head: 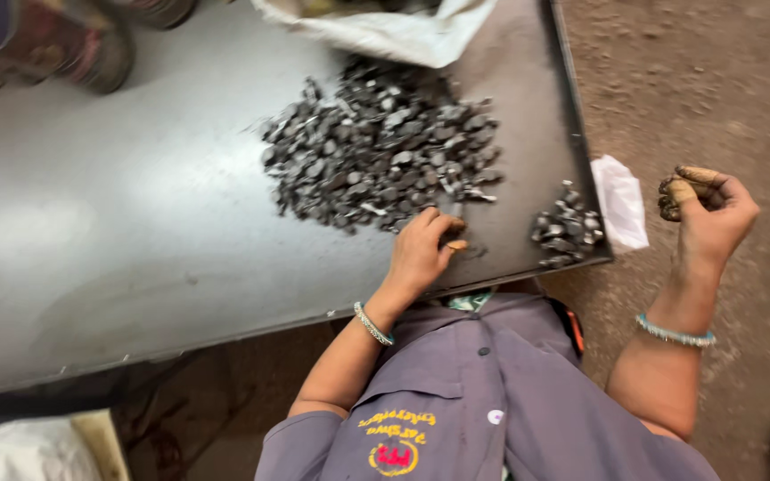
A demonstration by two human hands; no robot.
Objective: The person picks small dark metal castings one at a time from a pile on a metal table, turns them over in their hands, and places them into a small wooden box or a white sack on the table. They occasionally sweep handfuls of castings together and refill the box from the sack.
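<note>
A grey metal table (pixel 135 223) is seen from above, tilted across the view, with bare brown ground at 3 o'clock. A large heap of small dark metal pieces (pixel 380 147) is spread near the table's 1 o'clock area, just below the open mouth of a white sack (pixel 385 31) lying at 12 o'clock. A smaller pile of the same pieces (pixel 566 227) is gathered at the table's corner, toward 3 o'clock of the large heap and set apart from it. A white bag (pixel 621 203) hangs just beside that corner, off the table edge.

The left hand (pixel 421 249) is laid on the table at the 6 o'clock edge of the large heap, its fingers bent and touching the nearest pieces; whether any piece is gripped cannot be told. The right hand (pixel 706 209) is raised over the ground at 3 o'clock, well apart from the table, loosely curled with grimy fingertips; what it holds, if anything, cannot be told. Beaded bangles are worn on both wrists. A grey work shirt (pixel 492 392) with yellow embroidery fills the 6 o'clock area.
</note>
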